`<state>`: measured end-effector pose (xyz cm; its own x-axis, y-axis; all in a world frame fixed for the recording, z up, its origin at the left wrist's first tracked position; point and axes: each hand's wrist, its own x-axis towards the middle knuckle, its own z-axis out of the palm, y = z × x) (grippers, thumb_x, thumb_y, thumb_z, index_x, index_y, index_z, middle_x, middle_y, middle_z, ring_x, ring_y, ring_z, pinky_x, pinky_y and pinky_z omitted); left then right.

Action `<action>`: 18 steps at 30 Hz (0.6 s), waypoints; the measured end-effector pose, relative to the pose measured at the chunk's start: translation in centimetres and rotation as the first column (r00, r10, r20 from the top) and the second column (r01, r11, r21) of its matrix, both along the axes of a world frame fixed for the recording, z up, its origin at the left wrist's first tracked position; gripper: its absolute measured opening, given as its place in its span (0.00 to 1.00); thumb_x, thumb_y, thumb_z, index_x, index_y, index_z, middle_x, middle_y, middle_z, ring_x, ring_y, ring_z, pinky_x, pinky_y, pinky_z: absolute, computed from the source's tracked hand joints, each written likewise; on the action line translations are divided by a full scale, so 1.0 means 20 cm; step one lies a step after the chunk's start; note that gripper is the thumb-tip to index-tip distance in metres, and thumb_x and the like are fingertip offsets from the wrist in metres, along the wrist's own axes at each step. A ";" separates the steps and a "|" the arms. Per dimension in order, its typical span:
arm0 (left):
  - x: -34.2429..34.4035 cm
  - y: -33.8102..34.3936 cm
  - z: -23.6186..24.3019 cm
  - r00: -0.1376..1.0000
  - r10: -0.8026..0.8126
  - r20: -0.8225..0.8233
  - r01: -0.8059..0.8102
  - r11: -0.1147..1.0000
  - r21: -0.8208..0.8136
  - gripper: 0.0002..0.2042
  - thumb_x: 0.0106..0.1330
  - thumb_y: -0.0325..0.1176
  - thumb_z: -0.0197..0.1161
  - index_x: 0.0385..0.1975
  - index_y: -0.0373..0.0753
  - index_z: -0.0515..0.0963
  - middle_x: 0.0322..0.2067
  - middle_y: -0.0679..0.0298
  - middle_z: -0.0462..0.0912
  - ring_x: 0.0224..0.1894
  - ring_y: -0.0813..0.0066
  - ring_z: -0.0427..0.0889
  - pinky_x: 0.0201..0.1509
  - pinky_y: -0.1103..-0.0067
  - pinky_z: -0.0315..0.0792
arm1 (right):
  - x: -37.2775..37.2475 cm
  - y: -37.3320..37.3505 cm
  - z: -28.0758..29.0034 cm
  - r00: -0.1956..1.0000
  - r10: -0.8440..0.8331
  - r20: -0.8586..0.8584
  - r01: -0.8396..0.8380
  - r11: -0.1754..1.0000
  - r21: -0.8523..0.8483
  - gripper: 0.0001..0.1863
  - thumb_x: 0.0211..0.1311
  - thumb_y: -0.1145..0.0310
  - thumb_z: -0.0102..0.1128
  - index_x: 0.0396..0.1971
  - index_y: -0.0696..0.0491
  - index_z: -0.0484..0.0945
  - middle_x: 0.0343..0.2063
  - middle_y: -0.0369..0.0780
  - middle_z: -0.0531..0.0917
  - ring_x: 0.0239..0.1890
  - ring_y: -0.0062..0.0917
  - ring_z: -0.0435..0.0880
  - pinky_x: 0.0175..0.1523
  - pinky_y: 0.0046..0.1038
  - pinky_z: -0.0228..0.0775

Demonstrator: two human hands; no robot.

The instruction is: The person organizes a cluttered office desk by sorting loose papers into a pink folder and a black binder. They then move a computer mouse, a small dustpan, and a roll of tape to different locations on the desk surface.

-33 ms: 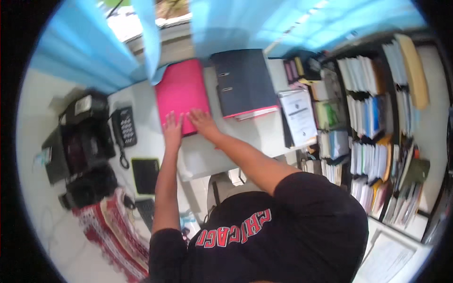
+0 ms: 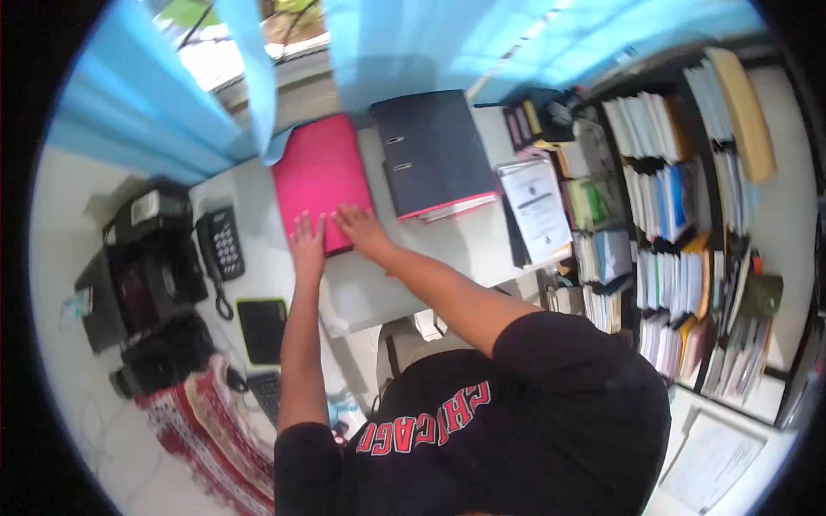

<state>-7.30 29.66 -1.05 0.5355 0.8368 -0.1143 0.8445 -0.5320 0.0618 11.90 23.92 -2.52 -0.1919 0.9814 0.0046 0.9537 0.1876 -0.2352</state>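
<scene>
A closed pink binder (image 2: 320,172) lies on the white desk (image 2: 370,297) below the window. My left hand (image 2: 308,243) rests flat over its near left edge, fingers spread. Beside it, my right hand (image 2: 361,232) lies on the near right corner of the cover with its fingers stretched out. Neither hand grips anything. Just right of the pink binder is a dark grey lever arch file (image 2: 440,159), with papers and a pink edge showing along its near side; no hand touches it.
Printed sheets (image 2: 535,215) lie right of the grey file, before a shelf packed with documents (image 2: 658,202). To the left are a black desk phone (image 2: 225,249), a dark green-edged pad (image 2: 263,331), a keyboard (image 2: 267,396) and black machines (image 2: 142,284). A blue curtain (image 2: 268,129) touches the binder's far corner.
The whole view has shifted slightly, with desk items appearing a little further left. Both hands stay flat on the pink binder.
</scene>
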 end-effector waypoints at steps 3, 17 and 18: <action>-0.05 -0.01 -0.07 0.994 -0.011 -0.110 0.014 0.999 0.031 0.39 0.70 0.32 0.58 0.81 0.59 0.50 0.80 0.50 0.48 0.81 0.45 0.49 0.75 0.46 0.57 | 0.03 -0.04 0.24 0.996 0.093 0.005 -0.090 0.981 -0.174 0.40 0.64 0.70 0.59 0.77 0.50 0.58 0.76 0.49 0.59 0.75 0.42 0.62 0.71 0.52 0.61; 0.58 -1.01 0.16 0.830 0.021 0.557 0.122 0.968 -0.217 0.30 0.64 0.32 0.71 0.66 0.33 0.69 0.69 0.42 0.67 0.69 0.39 0.67 0.73 0.54 0.64 | 1.45 -1.94 0.24 0.938 -0.347 0.010 0.345 0.926 -0.156 0.33 0.63 0.73 0.56 0.70 0.48 0.69 0.68 0.48 0.70 0.70 0.44 0.68 0.71 0.47 0.63; 0.68 -1.03 0.14 0.834 -0.030 0.551 0.211 0.941 -0.267 0.29 0.65 0.31 0.69 0.65 0.34 0.70 0.68 0.42 0.69 0.68 0.39 0.69 0.71 0.54 0.65 | 1.56 -2.01 0.27 0.894 -0.448 0.034 0.445 0.872 -0.204 0.31 0.64 0.72 0.56 0.70 0.48 0.69 0.68 0.48 0.70 0.70 0.44 0.67 0.70 0.47 0.63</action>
